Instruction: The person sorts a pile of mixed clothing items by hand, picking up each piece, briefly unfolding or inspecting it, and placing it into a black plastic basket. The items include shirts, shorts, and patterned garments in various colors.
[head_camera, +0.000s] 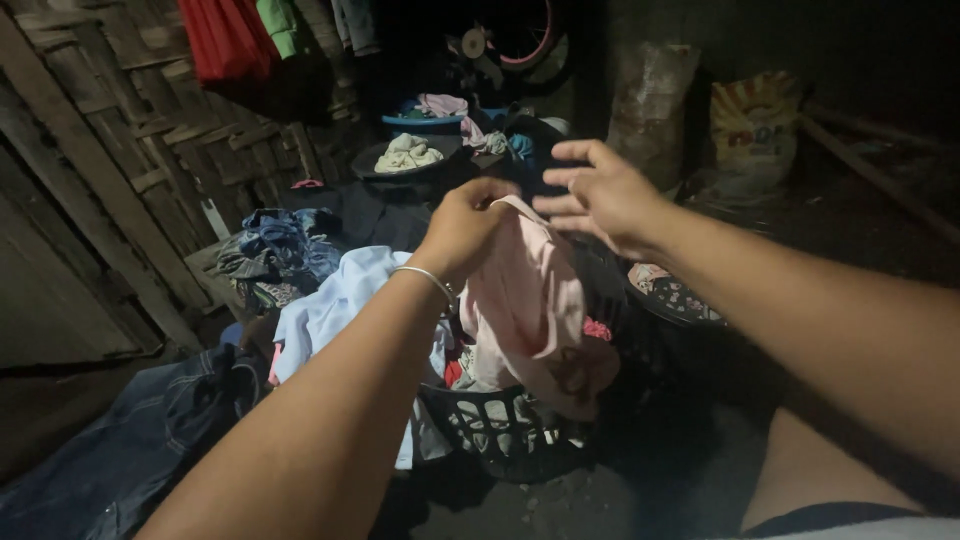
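My left hand (462, 228), with a thin silver bangle on the wrist, grips the top edge of a pale pink garment (528, 300). The garment hangs down over a black plastic laundry basket (500, 432) full of clothes. My right hand (597, 193) hovers just right of the garment's top, fingers spread and pointing left, holding nothing. A light blue-white garment (335, 300) drapes over the basket's left side.
Dark denim jeans (140, 440) lie on the ground at the left. A heap of blue clothes (275, 250) sits by a woven bamboo wall (120, 150). Basins with wet clothes (410, 155) stand behind. Sacks (750, 130) lean at the right; another dark basin (675, 300) is beside the basket.
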